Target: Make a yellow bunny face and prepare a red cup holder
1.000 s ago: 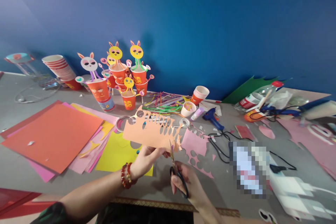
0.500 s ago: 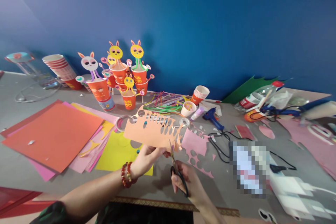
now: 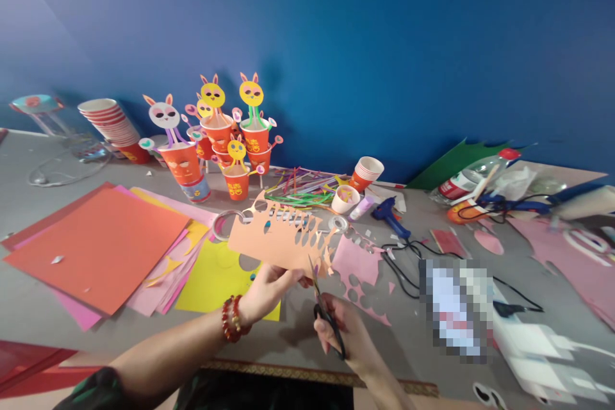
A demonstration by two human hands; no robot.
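My left hand (image 3: 269, 291) pinches the lower edge of a peach paper sheet (image 3: 271, 243), thumb on top. Rows of oval holes run along the sheet's upper and right sides. In my right hand (image 3: 343, 327) are black-handled scissors (image 3: 317, 295), fingers through the loops. Their blades lie at the sheet's lower right edge, near my left fingertips. Beneath and left of the sheet is a yellow paper (image 3: 206, 282) with a round hole. Pink paper scrap (image 3: 358, 259) with cut-outs lies right of the blades.
Paper cups with rabbit figures (image 3: 235, 182) stand at the back, beside a stack of cups (image 3: 115, 131). Orange paper (image 3: 106, 250) tops a pile at left. Colourful strips (image 3: 307, 186), a blue glue gun (image 3: 391, 218), a bottle (image 3: 475, 173) and a white power strip (image 3: 542, 352) lie about.
The peach sheet has shifted slightly to the right against the scissors, whose blades sit a little further left along its edge. Both hands keep their grips.
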